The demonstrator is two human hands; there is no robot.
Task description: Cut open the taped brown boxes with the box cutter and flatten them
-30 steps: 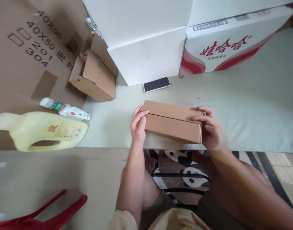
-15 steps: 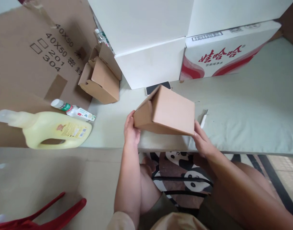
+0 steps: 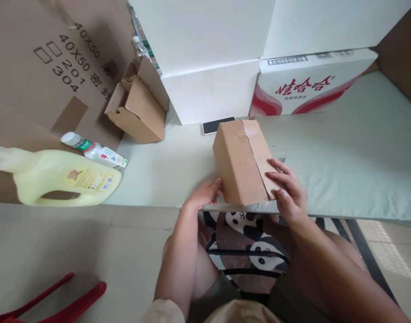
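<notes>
Box just swung from crosswise to lengthwise, seamed face now turned up, so the joint sits exposed between the hands; can't tell if it's sealed. Box is over the bench's front edge, can't tell if it's resting. Right hand has moved up: fingers holding box at its near right corner. Left hand: fingers bunched at its near left corner, can't tell if gripping.

Green-covered bench spreads both sides of box. Brown carton far left of box, white carton behind it, lettered carton behind-right. Panda mat below box. Jug well left, open box behind-left, bottle left, phone just behind, partly hidden by box
</notes>
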